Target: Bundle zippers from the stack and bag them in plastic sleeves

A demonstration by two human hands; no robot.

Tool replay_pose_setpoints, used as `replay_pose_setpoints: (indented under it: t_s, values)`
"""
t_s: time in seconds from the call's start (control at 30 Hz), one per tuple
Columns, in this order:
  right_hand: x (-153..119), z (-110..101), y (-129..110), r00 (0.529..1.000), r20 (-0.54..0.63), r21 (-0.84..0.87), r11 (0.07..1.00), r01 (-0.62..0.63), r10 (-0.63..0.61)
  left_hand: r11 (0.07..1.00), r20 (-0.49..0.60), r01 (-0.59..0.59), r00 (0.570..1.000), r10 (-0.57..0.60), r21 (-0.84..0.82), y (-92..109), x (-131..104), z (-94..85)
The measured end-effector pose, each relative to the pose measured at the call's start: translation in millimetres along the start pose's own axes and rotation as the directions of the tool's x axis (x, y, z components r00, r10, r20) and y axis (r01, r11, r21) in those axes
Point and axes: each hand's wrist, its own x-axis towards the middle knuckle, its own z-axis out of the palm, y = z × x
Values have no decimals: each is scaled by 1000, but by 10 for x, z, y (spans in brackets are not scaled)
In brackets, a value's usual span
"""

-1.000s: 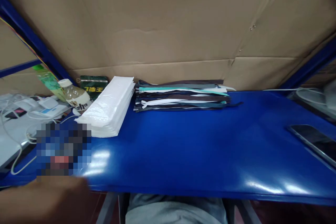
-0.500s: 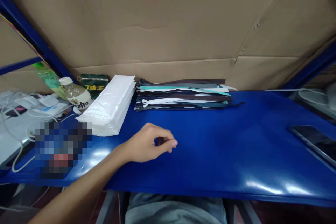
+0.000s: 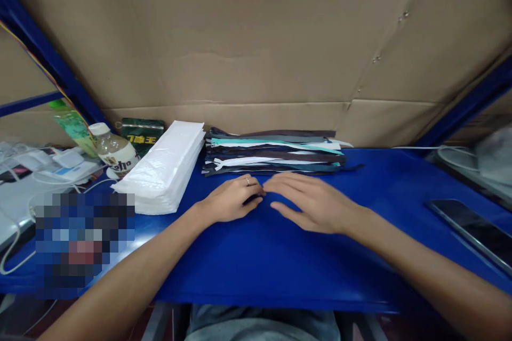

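Observation:
My left hand (image 3: pixel 234 198), with a ring on one finger, hovers over or rests on the blue tabletop (image 3: pixel 256 261). Its fingers curve downward, the thumb is apart from them, and nothing shows between. Fingertips of my right hand (image 3: pixel 312 202) meet or nearly meet those of the left; its fingers are stretched out and the thumb is spread, with no object visible. Just beyond both hands lies a pile of zippers (image 3: pixel 276 160) in black, brown, white and teal, laid lengthwise. Left of it sits a stack of white padded envelopes (image 3: pixel 166 160).
A drink bottle (image 3: pixel 112 149) and a dark green pouch (image 3: pixel 142 130) stand behind the envelopes. Chargers and cables (image 3: pixel 60 162) clutter the left side. A phone (image 3: pixel 472 229) lies at the right. Cardboard (image 3: pixel 256 37) lines the back, between blue frame posts (image 3: pixel 472 96).
My right hand has come in from the right, up to the left hand. The left hand has shifted slightly away from me, towards the zippers, and its pinch has loosened. The view has tilted slightly.

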Motion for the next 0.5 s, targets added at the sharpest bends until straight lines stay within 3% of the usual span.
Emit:
replay_pose_setpoints:
  t_s: [0.17,0.4,0.5]
  values:
    - [-13,219,256,992,109,-24,997,-69,71,1000,27,13,1000,-13,4,78,-44,-13]
    - [-50,245,253,987,120,46,992,-113,107,999,32,38,999,-39,27,105,-36,-14]
    - [-58,254,286,988,114,81,991,-110,101,998,-36,-21,999,23,64,218,14,-81]
